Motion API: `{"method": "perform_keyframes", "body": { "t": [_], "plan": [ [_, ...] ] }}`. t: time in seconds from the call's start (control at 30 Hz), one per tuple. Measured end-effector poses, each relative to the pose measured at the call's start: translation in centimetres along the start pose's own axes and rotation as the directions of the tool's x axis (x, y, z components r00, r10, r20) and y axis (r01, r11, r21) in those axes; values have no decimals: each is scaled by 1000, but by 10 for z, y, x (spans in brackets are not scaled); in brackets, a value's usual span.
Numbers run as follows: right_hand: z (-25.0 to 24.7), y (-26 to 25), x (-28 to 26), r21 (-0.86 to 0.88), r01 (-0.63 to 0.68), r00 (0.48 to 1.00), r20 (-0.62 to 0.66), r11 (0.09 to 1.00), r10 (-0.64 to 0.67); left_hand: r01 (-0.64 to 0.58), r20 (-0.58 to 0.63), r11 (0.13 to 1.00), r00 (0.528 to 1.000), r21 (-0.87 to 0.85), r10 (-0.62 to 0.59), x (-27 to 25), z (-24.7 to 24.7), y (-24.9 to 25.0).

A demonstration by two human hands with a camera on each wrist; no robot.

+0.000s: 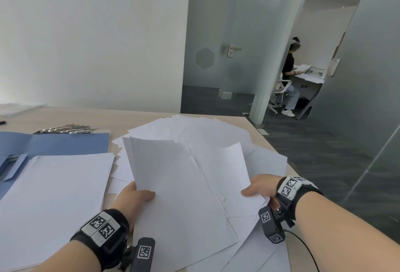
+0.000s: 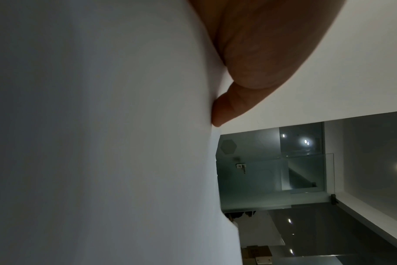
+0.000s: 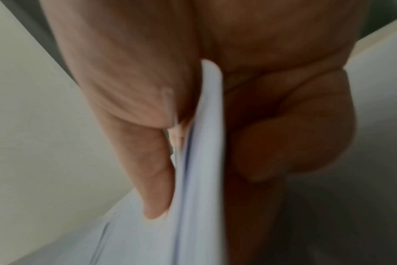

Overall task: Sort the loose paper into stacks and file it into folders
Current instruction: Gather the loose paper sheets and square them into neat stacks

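Both hands hold a sheaf of white sheets [image 1: 184,176] lifted off the table. My left hand [image 1: 135,196] grips its left edge, thumb on top. The right hand [image 1: 258,187] pinches the sheaf's right edge; the right wrist view shows those sheets [image 3: 202,161] pinched between thumb and curled fingers. The left wrist view shows the sheaf [image 2: 102,143] with my thumb [image 2: 224,111] pressed on it. More loose paper [image 1: 205,128] lies fanned out under and beyond the sheaf. A squared white stack [image 1: 54,202] lies on an open blue folder [image 1: 65,143] at the left.
Several metal clips [image 1: 67,129] lie behind the folder. More papers [image 1: 17,108] lie at the table's far left. The wooden table [image 1: 129,120] ends at the right, with carpet beyond. A glass door [image 1: 216,44] stands behind, and a person [image 1: 290,76] sits at another desk.
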State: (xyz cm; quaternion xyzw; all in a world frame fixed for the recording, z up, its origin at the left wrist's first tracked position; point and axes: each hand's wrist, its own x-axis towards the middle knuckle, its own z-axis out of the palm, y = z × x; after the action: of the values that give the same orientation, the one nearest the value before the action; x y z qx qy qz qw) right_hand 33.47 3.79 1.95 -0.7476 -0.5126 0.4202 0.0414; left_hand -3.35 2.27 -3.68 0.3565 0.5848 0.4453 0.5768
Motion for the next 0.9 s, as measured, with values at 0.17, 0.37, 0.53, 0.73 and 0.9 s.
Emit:
{"method": "perform_keyframes", "body": {
  "t": [0.17, 0.37, 0.53, 0.73, 0.9],
  "plan": [
    [-10, 3, -1, -18, 91, 984, -154, 996, -93, -16, 0, 1000, 1000, 5, 16, -5, 0, 2],
    [-42, 25, 0, 479, 283, 835, -549, 831, 32, -35, -27, 999, 999, 7, 35, -5, 2, 5],
    [-40, 19, -10, 767, 416, 849, -520, 489, 94, -47, -17, 999, 999, 12, 47, -6, 5, 7],
    [7, 6, -9, 723, 311, 950, -228, 617, -212, -68, -28, 997, 997, -21, 67, 4, 2, 1],
    [55, -7, -5, 544, 295, 927, 36, 786, -373, -88, 34, 995, 995, -48, 90, -6, 6, 7]
  ]
}}
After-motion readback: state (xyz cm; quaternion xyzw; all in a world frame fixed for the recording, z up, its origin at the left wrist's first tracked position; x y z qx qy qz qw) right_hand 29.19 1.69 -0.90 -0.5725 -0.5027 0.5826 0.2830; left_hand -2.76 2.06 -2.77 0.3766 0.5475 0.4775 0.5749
